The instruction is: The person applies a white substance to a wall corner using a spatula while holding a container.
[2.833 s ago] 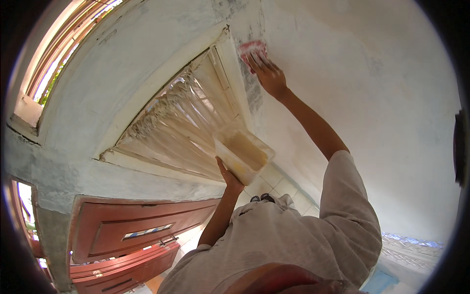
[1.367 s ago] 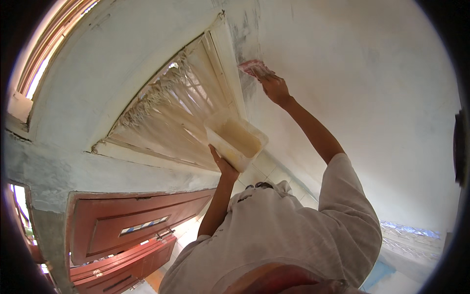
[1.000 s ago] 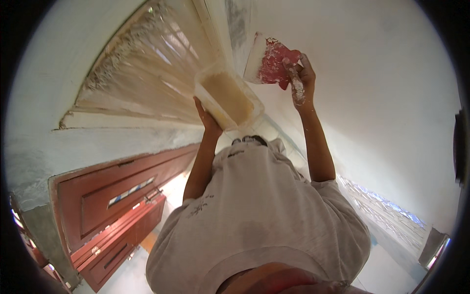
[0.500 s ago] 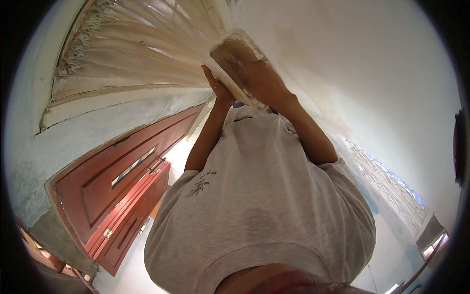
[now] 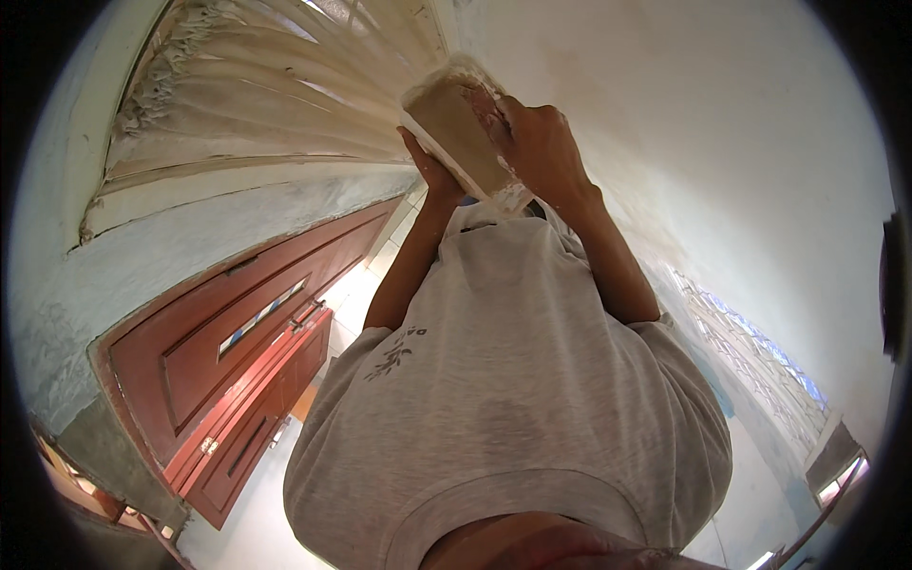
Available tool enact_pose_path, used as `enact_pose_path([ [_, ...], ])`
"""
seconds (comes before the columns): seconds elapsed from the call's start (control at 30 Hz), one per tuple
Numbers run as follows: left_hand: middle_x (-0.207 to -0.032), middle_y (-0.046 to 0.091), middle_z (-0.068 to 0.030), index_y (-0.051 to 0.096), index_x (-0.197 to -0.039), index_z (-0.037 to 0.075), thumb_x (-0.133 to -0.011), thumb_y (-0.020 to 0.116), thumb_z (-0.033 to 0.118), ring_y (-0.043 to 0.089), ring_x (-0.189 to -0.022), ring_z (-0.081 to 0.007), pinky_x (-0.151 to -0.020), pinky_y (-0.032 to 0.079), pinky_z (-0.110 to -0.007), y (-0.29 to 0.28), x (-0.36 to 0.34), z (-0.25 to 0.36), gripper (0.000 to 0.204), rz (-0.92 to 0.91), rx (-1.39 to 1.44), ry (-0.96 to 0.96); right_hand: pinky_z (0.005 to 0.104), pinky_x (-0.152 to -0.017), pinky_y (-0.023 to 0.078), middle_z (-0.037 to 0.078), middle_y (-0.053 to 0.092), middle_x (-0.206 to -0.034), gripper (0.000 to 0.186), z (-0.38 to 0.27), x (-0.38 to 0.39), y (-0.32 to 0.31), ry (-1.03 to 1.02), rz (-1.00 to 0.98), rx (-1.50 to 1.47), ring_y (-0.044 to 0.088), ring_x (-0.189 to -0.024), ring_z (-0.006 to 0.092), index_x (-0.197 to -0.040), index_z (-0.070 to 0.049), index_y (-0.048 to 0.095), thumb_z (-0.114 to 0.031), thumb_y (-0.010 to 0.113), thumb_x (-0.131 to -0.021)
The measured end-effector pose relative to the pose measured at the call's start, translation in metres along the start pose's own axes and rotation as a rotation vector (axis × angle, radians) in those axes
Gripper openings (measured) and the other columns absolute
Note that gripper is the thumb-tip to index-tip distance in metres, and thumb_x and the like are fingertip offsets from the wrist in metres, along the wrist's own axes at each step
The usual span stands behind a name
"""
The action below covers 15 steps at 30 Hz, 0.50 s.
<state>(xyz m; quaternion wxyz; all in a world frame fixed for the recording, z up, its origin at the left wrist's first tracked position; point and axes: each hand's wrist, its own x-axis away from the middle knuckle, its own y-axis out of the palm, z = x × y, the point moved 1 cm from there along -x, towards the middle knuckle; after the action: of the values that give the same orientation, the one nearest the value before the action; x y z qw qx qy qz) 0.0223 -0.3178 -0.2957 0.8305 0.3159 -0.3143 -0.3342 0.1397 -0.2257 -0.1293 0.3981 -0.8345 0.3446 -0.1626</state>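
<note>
A shallow rectangular tub (image 5: 446, 123) with a pale, translucent rim is held up at the top middle; whitish paste is smeared along its edges. My left hand (image 5: 437, 177) holds the tub from its left side, thumb up along the rim, the other fingers hidden beneath. Over the tub's right edge, my right hand (image 5: 549, 147) is closed with bent fingers reaching inside. Something reddish and paste-smeared (image 5: 484, 109) shows at its fingertips; whether it is a tool or the fingers themselves I cannot make out.
A pale wall (image 5: 722, 114) rises on the right, with a patterned opening (image 5: 750, 342) lower down. On the left are a gathered cream curtain (image 5: 247, 104) and a red-brown door (image 5: 209, 351) with a metal handle. My grey shirt (image 5: 513, 380) fills the middle.
My right hand has drawn back from inside the tub to its right edge, and its fingers have curled. More of the tub's inner floor shows. My left hand keeps its hold.
</note>
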Motion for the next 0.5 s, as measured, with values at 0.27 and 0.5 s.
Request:
enact_pose_path([
  [0.27,-0.156,0.044,-0.0085,0.036,-0.158,0.016,-0.097,0.027,0.081,0.046,-0.140,-0.0295,-0.118,0.040,-0.044,0.009,0.001,0.006,0.089,-0.088,0.158,-0.114,0.0451,-0.064,0.054,0.023,0.068,-0.074,0.016,-0.014,0.006,-0.026,-0.072,-0.034,-0.096,0.068,-0.068,0.0406,-0.099,0.001,0.067,-0.014,0.067,-0.095],
  [0.5,-0.153,0.048,-0.0094,0.039,-0.156,0.017,-0.095,0.030,0.083,0.049,-0.137,-0.0311,-0.114,0.044,-0.046,0.017,0.003,0.008,0.090,0.009,0.019,-0.118,0.0383,-0.065,0.057,0.022,0.072,-0.082,0.020,0.001,0.016,-0.020,-0.024,-0.091,0.038,0.072,-0.070,0.0333,-0.100,0.003,0.067,-0.016,0.070,-0.095],
])
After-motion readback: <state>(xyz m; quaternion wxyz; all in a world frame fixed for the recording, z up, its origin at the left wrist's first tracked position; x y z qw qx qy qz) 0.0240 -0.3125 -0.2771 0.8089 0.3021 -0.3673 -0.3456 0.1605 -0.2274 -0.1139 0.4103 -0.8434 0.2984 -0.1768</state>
